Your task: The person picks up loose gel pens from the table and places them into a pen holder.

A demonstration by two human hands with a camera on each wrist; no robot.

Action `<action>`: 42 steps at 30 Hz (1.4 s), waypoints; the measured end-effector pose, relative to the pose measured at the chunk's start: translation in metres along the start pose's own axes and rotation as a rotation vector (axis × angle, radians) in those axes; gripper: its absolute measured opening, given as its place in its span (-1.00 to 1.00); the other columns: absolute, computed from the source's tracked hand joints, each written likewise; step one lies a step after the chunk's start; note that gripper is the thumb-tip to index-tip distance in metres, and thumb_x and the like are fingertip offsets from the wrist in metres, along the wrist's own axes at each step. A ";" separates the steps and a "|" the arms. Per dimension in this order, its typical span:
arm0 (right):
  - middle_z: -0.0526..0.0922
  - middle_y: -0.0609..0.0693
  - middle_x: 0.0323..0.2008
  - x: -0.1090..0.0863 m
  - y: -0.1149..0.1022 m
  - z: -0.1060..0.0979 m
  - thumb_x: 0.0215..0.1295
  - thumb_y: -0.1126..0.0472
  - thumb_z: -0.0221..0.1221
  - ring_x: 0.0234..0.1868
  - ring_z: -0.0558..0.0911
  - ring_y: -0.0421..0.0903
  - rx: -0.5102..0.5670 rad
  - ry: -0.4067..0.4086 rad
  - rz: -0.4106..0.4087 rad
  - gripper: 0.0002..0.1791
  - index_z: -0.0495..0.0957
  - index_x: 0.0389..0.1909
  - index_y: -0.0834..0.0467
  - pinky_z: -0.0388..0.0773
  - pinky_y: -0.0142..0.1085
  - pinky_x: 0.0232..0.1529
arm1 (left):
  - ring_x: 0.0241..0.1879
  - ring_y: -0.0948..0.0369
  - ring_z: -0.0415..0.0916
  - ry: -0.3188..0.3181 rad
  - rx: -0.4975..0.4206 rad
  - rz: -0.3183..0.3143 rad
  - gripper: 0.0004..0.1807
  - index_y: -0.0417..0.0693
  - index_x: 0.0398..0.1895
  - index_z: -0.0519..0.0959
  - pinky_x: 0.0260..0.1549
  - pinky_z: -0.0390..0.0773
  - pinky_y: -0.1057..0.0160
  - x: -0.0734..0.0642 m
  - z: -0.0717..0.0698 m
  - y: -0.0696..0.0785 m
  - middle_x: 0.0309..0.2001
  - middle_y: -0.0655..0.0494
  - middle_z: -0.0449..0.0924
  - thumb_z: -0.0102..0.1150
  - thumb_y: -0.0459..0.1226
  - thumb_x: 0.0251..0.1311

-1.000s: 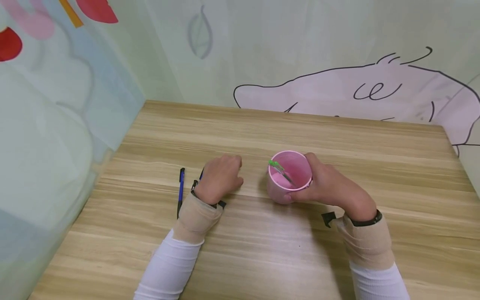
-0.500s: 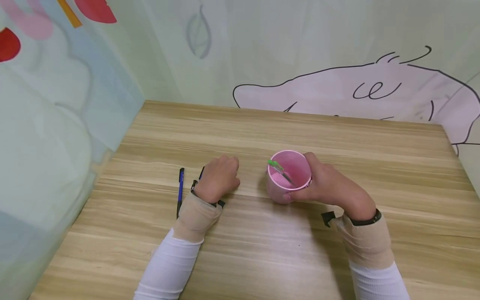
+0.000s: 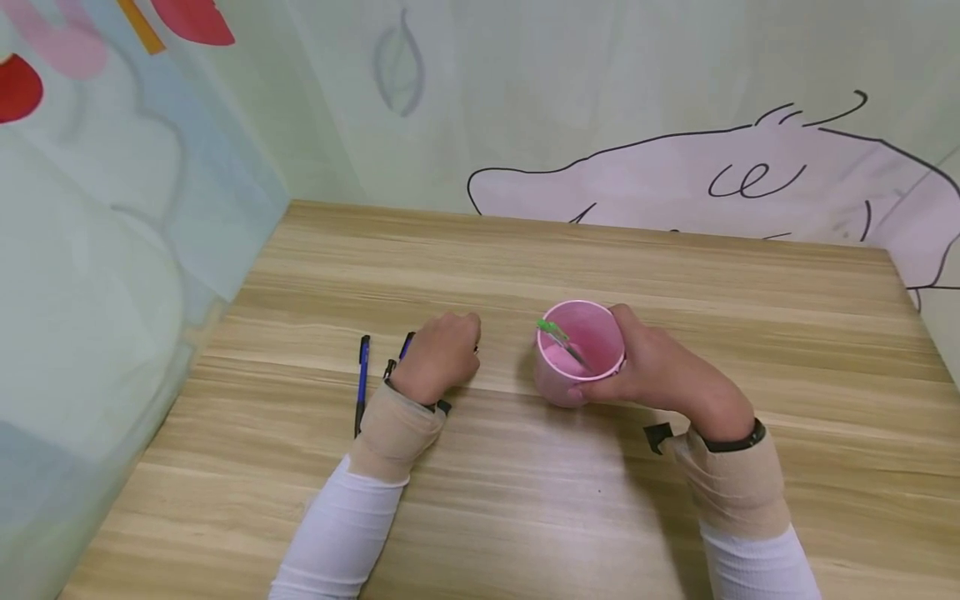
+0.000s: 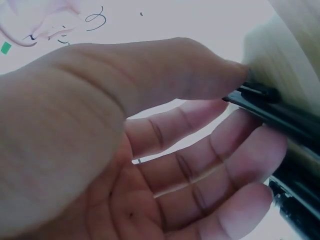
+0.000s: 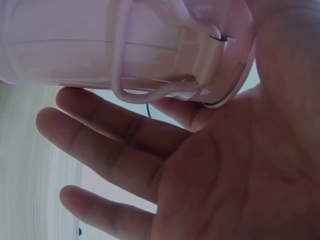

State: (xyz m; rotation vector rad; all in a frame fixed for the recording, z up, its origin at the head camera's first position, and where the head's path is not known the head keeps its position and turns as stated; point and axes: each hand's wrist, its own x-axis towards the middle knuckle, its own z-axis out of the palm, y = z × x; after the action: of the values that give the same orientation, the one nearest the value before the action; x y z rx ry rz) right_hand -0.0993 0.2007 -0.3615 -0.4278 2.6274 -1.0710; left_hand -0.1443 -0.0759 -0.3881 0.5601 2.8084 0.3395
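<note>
My left hand (image 3: 437, 357) is low over the table, left of centre. In the left wrist view its thumb and fingertips pinch the end of a dark pen (image 4: 280, 112), which runs off to the right. A second dark pen (image 4: 297, 187) lies close below those fingertips. Around the side of a pink bucket (image 3: 558, 387) my right hand (image 3: 660, 367) grips, thumb near the rim. A green-topped pen (image 3: 553, 331) leans inside the bucket against its left rim. The right wrist view shows the bucket's pink handle (image 5: 120, 55) folded along its side.
A blue pen (image 3: 363, 379) with a black end lies left of my left hand. Another blue pen (image 3: 407, 343) and a black pen end (image 3: 389, 370) peek out beside that hand. Behind the wooden table (image 3: 450, 258) stands a wall with cartoon drawings.
My left hand has shifted very slightly, and a small dark tip now shows by its fingertips. The right hand and the bucket stay in place.
</note>
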 end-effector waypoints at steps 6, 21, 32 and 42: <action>0.64 0.16 -0.03 0.000 0.000 0.000 -0.20 -0.19 0.61 -0.05 0.65 0.05 0.009 -0.002 0.000 0.00 0.32 0.16 0.21 0.55 -0.07 -0.03 | -0.59 0.16 0.42 -0.008 0.002 -0.005 -0.93 -0.21 -0.39 0.53 -0.66 0.40 0.26 0.000 0.000 0.001 -0.52 0.03 0.49 0.16 -0.51 0.15; 0.64 0.18 -0.03 0.000 0.000 -0.001 -0.19 -0.17 0.61 -0.05 0.65 0.07 0.002 -0.001 -0.011 -0.01 0.32 0.15 0.23 0.56 -0.05 -0.03 | -0.44 0.12 0.52 0.039 -0.030 0.016 -0.88 -0.21 -0.25 0.59 -0.46 0.54 0.19 0.002 0.000 0.001 -0.34 0.00 0.59 0.20 -0.46 0.14; 0.64 0.17 -0.04 0.000 0.000 0.000 -0.19 -0.16 0.61 -0.05 0.65 0.07 0.010 -0.003 -0.002 -0.02 0.32 0.15 0.22 0.56 -0.06 -0.03 | -0.49 0.18 0.50 0.107 -0.019 0.047 -0.80 -0.15 -0.16 0.61 -0.54 0.51 0.20 0.000 -0.002 0.004 -0.34 0.06 0.62 0.24 -0.39 0.13; 0.64 0.18 -0.04 0.000 -0.001 -0.001 -0.18 -0.12 0.62 -0.06 0.65 0.07 0.023 -0.012 0.002 -0.04 0.32 0.14 0.23 0.56 -0.06 -0.03 | -0.43 0.17 0.52 0.185 -0.023 0.090 -0.79 -0.16 -0.15 0.62 -0.48 0.55 0.16 0.001 -0.004 0.005 -0.32 0.03 0.65 0.26 -0.38 0.11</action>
State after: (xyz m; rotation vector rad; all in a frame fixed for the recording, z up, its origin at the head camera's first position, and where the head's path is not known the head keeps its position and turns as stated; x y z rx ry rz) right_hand -0.0996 0.2006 -0.3603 -0.4258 2.6014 -1.0942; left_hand -0.1445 -0.0715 -0.3830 0.6850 2.9569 0.4630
